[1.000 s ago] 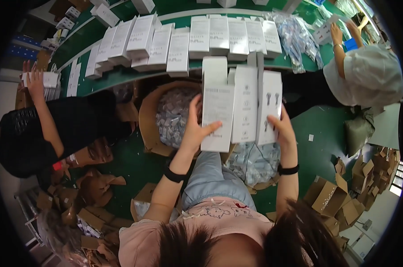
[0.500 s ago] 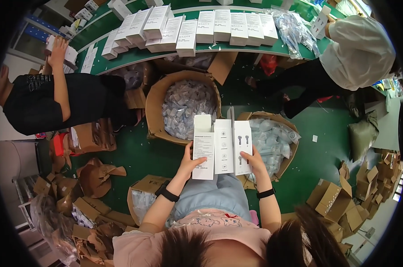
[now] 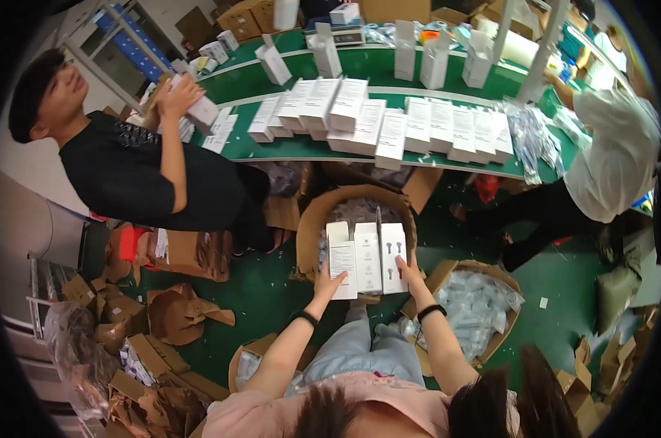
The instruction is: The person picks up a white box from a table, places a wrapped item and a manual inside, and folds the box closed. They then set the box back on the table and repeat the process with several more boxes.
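Observation:
Three white printed boxes stand side by side between my two hands, over a large carton [image 3: 310,237] filled with small plastic packets. My left hand [image 3: 328,283] grips the outer side of the left box [image 3: 342,269], which bears lines of fine text. At the other end, my right hand [image 3: 411,277] presses against the right box [image 3: 393,252], printed with earphone pictures. Squeezed between them is the middle box [image 3: 368,259], with a column of small icons. Upright flaps show at the top of the boxes.
Ahead, a green bench [image 3: 272,150] carries rows of white boxes [image 3: 360,106] and clear bags [image 3: 531,135]. One person [image 3: 170,175] stands at left, another [image 3: 612,153] at right. A carton of clear plastic pieces [image 3: 476,310] sits right of my legs; torn cardboard [image 3: 181,314] lies left.
The view has tilted up and swung left, showing more of the bench. My hands still hold the boxes, now farther forward over the packet carton. The person at left has raised a white box.

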The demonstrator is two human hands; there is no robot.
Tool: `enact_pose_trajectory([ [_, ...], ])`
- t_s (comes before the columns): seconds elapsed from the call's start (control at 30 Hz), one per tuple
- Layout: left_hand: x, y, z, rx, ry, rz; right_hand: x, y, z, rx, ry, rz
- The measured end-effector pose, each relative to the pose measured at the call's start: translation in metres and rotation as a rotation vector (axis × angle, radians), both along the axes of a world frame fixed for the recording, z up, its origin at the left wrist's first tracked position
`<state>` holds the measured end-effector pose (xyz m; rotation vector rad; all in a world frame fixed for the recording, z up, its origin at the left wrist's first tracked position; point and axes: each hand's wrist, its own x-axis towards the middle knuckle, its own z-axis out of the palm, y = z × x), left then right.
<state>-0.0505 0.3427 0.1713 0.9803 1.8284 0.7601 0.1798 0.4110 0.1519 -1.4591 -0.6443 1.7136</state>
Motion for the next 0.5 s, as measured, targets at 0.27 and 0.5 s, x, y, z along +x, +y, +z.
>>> enact_pose_trajectory([
  [0.27, -0.055, 0.010, -0.052, -0.458, -0.033, -0.395, -0.021, -0.041, -0.076, 0.066, -0.619, 0.813],
  [0.5, -0.130, -0.044, -0.121, -0.722, 0.206, -0.590, 0.014, -0.047, -0.072, -0.025, -0.561, 0.584],
])
